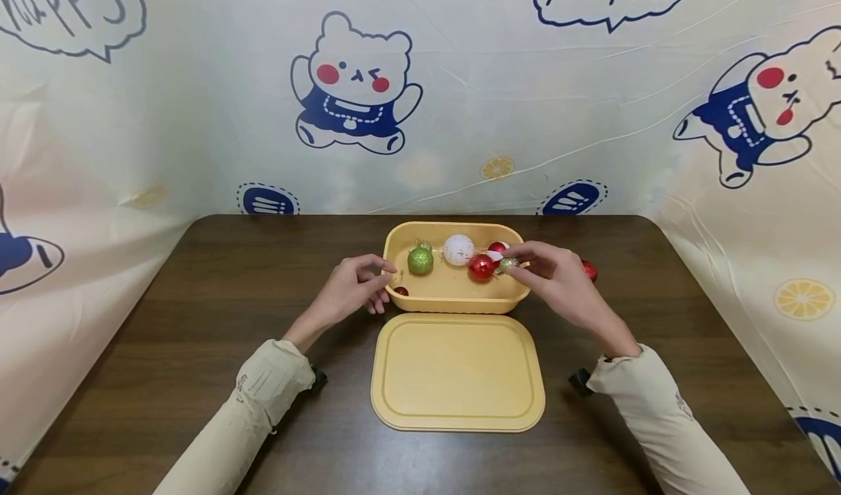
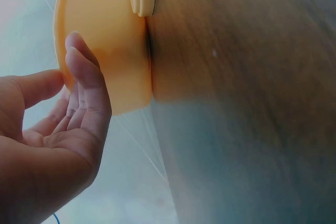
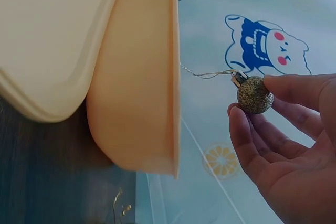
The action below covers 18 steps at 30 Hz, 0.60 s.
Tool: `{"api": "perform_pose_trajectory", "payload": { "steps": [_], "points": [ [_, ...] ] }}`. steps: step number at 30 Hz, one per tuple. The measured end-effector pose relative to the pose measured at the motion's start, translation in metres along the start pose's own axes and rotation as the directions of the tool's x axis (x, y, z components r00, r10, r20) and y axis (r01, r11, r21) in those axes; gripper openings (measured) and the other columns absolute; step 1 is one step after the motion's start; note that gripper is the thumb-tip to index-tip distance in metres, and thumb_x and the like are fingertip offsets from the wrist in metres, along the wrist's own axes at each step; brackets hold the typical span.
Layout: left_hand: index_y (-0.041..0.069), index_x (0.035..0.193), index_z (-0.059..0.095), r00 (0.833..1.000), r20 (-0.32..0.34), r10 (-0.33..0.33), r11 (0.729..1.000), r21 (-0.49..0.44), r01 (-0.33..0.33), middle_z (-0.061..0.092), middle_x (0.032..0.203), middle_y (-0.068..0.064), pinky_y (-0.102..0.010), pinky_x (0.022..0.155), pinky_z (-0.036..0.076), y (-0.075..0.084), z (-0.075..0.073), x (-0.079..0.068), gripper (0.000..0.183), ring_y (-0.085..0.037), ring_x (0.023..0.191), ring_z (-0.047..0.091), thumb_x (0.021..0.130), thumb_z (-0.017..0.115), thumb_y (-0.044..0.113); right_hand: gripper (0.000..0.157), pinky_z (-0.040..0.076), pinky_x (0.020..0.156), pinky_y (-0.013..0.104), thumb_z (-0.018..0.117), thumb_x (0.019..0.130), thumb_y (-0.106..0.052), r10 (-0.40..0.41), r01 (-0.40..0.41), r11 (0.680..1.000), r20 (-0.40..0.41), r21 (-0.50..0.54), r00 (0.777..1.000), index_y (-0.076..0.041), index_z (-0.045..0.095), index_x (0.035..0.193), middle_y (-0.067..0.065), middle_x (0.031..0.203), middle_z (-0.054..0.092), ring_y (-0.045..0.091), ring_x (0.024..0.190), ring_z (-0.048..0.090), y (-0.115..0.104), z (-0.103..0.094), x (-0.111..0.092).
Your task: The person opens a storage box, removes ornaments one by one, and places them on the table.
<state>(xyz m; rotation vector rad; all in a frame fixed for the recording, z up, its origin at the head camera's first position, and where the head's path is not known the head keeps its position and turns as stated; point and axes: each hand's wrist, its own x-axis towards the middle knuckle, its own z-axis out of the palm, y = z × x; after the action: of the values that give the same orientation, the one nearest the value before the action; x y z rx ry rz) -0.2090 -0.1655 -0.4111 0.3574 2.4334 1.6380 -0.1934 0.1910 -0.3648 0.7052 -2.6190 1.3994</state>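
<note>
My right hand [image 1: 555, 276] pinches a small gold glitter Christmas ball [image 3: 255, 95] between thumb and fingertips, over the right end of a yellow plastic box [image 1: 460, 305]. A thin gold string trails from the ball's cap. At the box's left end, my left hand [image 1: 355, 283] holds the rim, fingertips on either side of it in the left wrist view. Inside the box lie a green glitter ball [image 1: 420, 261], a speckled white ball [image 1: 458, 250], a shiny red ball [image 1: 482, 267] and a few others, one dark red by the near left corner.
A flat yellow lid [image 1: 458, 372] lies on the dark wooden table [image 1: 263, 290], just in front of the box. Another red ball [image 1: 589, 270] is partly hidden behind my right hand. A printed cloth [image 1: 460, 115] with cartoon bears hangs around the table.
</note>
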Motion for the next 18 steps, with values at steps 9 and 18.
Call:
{"api": "perform_pose_trajectory", "payload": {
  "steps": [9, 18],
  "points": [
    [-0.002, 0.121, 0.063, 1.0, 0.007, -0.009, 1.0, 0.003, 0.009, 0.068, 0.077, -0.024, -0.048, 0.058, 0.059, 0.001, 0.0, -0.001, 0.024, -0.033, 0.06, 0.068, 0.101, 0.06, 0.01, 0.026, 0.056, 0.073, 0.02, 0.072, 0.093, -0.017, 0.058, -0.06, 0.998, -0.071, -0.028, 0.996, -0.014, 0.069, 0.119, 0.003, 0.11, 0.07, 0.019, 0.093, 0.066, 0.006, -0.021, -0.019],
    [-0.002, 0.122, 0.062, 1.0, 0.009, -0.007, 1.0, 0.009, 0.007, 0.068, 0.079, -0.026, -0.043, 0.056, 0.059, 0.0, -0.001, -0.001, 0.026, -0.032, 0.06, 0.068, 0.101, 0.06, 0.013, 0.032, 0.05, 0.081, 0.011, 0.073, 0.093, -0.015, 0.089, -0.099, 0.994, -0.165, -0.054, 0.982, -0.009, 0.064, 0.123, 0.007, 0.114, 0.069, 0.007, 0.097, 0.063, 0.021, -0.046, -0.032]
  ]
}}
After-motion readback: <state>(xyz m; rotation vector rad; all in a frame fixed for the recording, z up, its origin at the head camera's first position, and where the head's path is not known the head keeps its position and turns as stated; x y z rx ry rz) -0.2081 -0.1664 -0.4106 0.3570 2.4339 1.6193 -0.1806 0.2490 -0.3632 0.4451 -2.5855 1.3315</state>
